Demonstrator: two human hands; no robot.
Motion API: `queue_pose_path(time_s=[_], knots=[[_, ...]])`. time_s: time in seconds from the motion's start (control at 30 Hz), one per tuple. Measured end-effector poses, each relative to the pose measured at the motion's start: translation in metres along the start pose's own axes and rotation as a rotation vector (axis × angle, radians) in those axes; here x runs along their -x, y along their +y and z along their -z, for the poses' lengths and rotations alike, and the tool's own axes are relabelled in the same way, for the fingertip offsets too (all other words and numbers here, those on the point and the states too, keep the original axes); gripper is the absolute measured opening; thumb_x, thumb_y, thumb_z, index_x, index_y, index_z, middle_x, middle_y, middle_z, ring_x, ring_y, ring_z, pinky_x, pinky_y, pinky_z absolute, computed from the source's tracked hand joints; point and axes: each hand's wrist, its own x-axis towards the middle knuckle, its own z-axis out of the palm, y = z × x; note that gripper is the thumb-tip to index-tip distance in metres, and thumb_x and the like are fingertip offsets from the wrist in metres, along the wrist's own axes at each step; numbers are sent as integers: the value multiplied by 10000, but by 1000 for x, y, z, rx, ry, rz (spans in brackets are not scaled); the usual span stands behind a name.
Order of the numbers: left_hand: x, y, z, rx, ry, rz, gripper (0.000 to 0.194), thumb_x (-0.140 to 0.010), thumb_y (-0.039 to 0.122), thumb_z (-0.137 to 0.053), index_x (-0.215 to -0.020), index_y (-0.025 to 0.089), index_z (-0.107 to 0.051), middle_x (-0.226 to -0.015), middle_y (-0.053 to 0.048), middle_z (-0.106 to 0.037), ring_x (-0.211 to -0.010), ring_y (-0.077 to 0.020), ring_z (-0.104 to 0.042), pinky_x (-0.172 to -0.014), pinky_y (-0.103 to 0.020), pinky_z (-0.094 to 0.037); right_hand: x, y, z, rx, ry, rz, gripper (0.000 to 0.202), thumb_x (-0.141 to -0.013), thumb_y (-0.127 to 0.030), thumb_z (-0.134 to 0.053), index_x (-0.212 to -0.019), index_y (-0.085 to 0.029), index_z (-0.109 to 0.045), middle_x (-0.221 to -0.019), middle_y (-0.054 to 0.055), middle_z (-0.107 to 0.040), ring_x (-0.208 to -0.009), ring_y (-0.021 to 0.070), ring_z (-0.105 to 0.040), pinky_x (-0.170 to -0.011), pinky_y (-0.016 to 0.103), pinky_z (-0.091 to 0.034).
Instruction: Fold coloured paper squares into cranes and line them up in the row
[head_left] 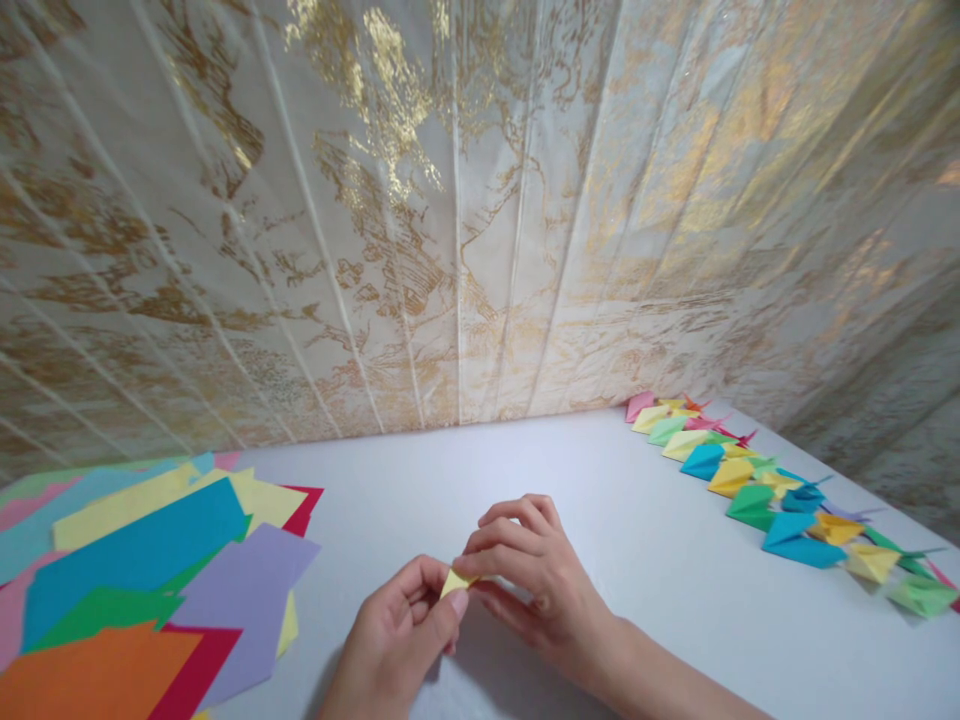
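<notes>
A small folded piece of yellow paper is pinched between my two hands, just above the white table. My left hand grips its lower left part, with the thumb on top and the other fingers curled behind. From the right, my right hand holds the paper's upper edge between fingertips and thumb. Most of the paper is covered by my fingers, so its full folded shape does not show.
Loose coloured paper sheets, among them a blue sheet and a purple sheet, overlap on the left. Rows of folded paper pieces, including a blue one, line the right side of the white table. A gold-patterned curtain hangs behind.
</notes>
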Motion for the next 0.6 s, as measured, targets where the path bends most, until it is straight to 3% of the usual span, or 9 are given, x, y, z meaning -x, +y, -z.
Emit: queue_pose_path(time_s=[0.1,0.2,0.33,0.47,0.6], knots=[[2,0,-2,-26,68,-50,379,-701,526,-794,-788,216,-594,-647,30,-594,-583,-134,-529,-570,-213,-413,0,1,0,40,30,22,251,-947,-149,-630,-1145,-303,-641,-952,-32,-745,-950,188,-589,-854,383,-322],[4,5,-1,-174,114,-191,254,-771,442,-747,-828,240,-604,-713,23,-632,-651,-156,-591,-637,-221,-449,0,0,1,75,27,32,219,-949,-149,-619,-1107,-296,-652,-923,-38,-744,-935,189,-582,-853,382,-309],[5,13,3,-445,100,-437,185,-857,331,-662,-695,243,-645,-662,28,-599,-616,-144,-572,-641,-206,-428,0,-2,2,73,50,33,203,-935,-116,-597,-1049,-273,-656,-901,-41,-737,-922,186,-567,-851,381,-307],[4,15,7,-486,93,-531,170,-890,277,-632,-723,255,-653,-683,29,-625,-633,-140,-595,-643,-187,-448,1,-2,1,6,49,-27,138,-932,-162,-622,-1042,-241,-648,-939,-9,-727,-919,192,-560,-833,372,-331],[2,12,15,-612,35,-654,128,-921,227,-604,-804,258,-644,-756,25,-640,-683,-136,-627,-670,-180,-479,2,2,-1,-24,58,-44,68,-951,-170,-611,-929,-223,-648,-853,-21,-710,-857,168,-561,-813,349,-328]])
